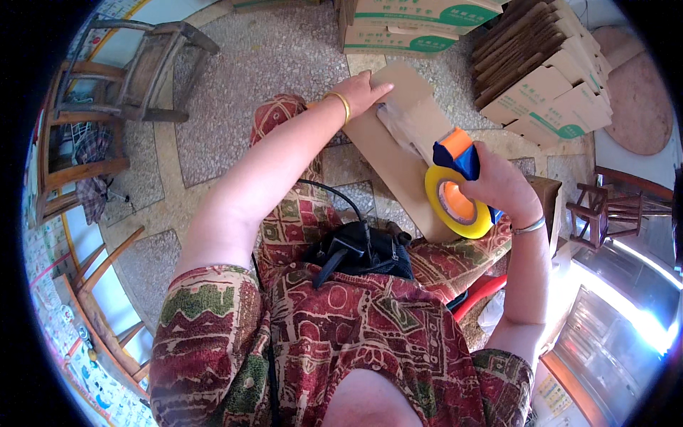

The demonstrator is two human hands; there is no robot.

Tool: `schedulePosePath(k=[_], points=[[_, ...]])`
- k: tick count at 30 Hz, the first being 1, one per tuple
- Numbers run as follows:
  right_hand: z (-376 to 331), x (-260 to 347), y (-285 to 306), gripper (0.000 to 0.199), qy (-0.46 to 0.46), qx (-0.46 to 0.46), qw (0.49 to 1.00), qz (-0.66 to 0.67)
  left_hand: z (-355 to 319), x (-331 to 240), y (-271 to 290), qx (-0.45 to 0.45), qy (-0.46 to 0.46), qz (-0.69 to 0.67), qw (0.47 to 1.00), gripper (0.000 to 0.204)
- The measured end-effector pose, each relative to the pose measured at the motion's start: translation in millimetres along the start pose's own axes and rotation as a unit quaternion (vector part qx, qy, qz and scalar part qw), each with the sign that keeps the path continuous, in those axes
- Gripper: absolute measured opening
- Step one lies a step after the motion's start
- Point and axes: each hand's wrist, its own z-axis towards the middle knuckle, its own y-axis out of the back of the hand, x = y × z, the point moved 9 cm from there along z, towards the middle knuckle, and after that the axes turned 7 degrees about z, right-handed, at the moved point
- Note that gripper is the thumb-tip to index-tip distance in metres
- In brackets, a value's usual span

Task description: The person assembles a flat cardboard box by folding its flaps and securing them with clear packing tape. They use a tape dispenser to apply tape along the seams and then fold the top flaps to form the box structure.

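Note:
A brown cardboard box (380,149) lies at a slant before my knees, a long flat face upward. My left hand (363,94), with a yellow bangle at the wrist, grips its far left end, the thumb on top and the other fingers partly hidden. In my right hand (502,183) is a tape dispenser (459,154) with blue and orange parts, held over the box's right side. It carries a thick yellow roll of tape (435,197) with an orange hub. Clear, wrinkled tape (403,129) stretches along the box from near my left thumb toward the dispenser.
Folded cardboard boxes (538,92) are stacked at the far right. More boxes with green print (405,35) stand at the far middle. Wooden chairs (153,71) line the left, and a small wooden stool (605,212) is at the right. A black pouch (363,249) rests on my lap.

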Motion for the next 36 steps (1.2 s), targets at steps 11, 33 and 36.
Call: schedulePosePath(k=[11, 33, 36], points=[[-27.5, -18.2, -10.4, 0.056, -0.037, 0.002, 0.999, -0.003, 14.0, 3.0, -6.6, 0.041, 0.031, 0.017, 0.999, 0.081], [-73.5, -20.7, -19.0, 0.065, -0.025, -0.029, 0.999, -0.011, 30.9, 36.8, -14.7, 0.036, 0.084, 0.121, 0.988, 0.09], [-83.8, -21.6, -16.8, 0.075, -0.046, -0.009, 0.999, -0.026, 38.1, 36.3, -15.2, 0.011, 0.064, 0.091, 0.994, 0.089]])
